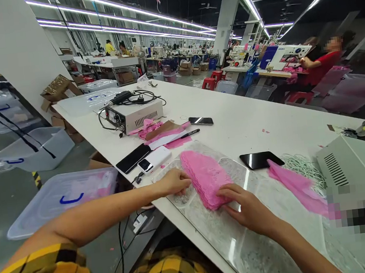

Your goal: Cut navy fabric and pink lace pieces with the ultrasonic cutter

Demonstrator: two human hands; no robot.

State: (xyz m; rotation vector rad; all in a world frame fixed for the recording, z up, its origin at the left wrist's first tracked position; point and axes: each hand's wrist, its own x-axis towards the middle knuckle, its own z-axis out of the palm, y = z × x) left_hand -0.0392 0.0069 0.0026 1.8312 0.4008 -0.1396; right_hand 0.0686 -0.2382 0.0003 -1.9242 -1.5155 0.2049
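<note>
Entry, at the white worktable (232, 118). My left hand (173, 181) rests at the left edge of the stack of pink lace pieces (206, 179), fingers curled loosely against it and against the clear plastic sheet (218, 228) that the stack lies on. My right hand (247, 208) lies flat, fingers spread, tips pressing on the near right corner of the same stack. Neither hand pinches or lifts anything; both bear on the stack from opposite sides.

State of the work, as I judge it: the stack looks squared, its edges fairly even, many layers deep, so the gathering of these pieces seems mostly done. Left over: a loose pink fabric piece (298, 185) lies to my right, apart from the stack, beside a coil of white cord (305, 167). More pink scraps (155, 128) sit farther up the table by the grey power unit (134, 115). These are not joined to the stack.

Other items noted: a black phone (261, 159) just beyond the stack, a second phone (200, 120) farther off, a white power bank (155, 160) and a dark tablet (133, 158) to the left. A lidded plastic bin (61, 199) with pink contents stands on the floor at my left.
</note>
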